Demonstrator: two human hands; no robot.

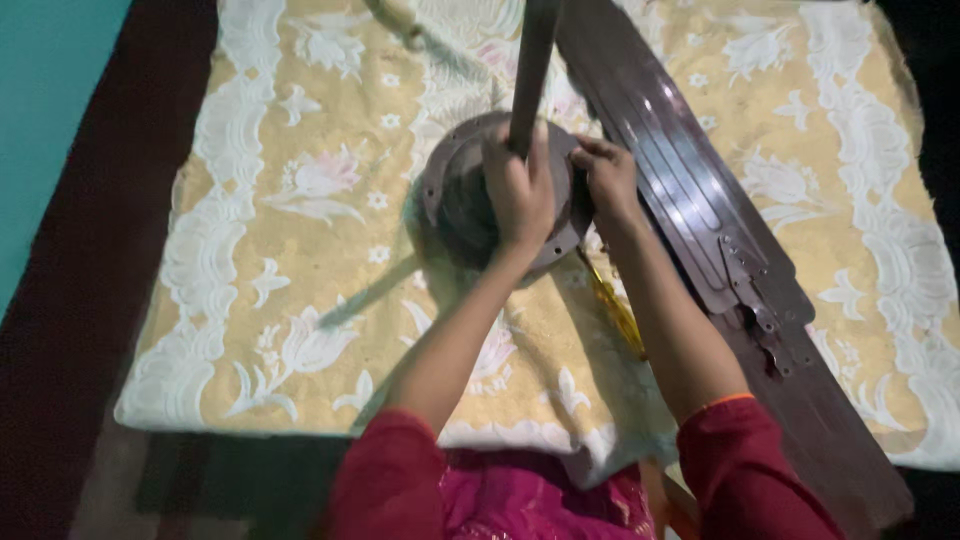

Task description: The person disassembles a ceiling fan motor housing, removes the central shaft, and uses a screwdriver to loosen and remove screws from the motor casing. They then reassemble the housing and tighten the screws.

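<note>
Far to the left of both hands runs a teal wall [50, 120], then a dark floor strip [95, 330], and then the yellow cloth with white lace flowers [290, 250] that covers the surface under the work.

The left hand [520, 195] is closed in a fist around the foot of a dark rod [533, 70], which rises from the hub steeply toward the camera and leaves the top edge of the view. Under and around that fist sits the round grey fan motor housing [455, 195], resting on the cloth; most of its visible rim lies to the left of the left hand.

Just to the right, the right hand [605, 180] sits at the housing's right edge, fingers curled down against the rim. Whether it pinches a small part there cannot be told. The two hands are close together, almost touching, with the left one nearer the rod and the right one nearer the blade.

Below the right wrist a yellow stick-like thing [615, 310] lies on the cloth, too blurred to name.

To the right of the right hand a long brown fan blade [690, 210] lies flat, its long axis running diagonally from the upper middle down to the lower right, with its metal mounting bracket [755, 300] partway along, beside the right forearm. Both sleeves are red [385, 480].
</note>
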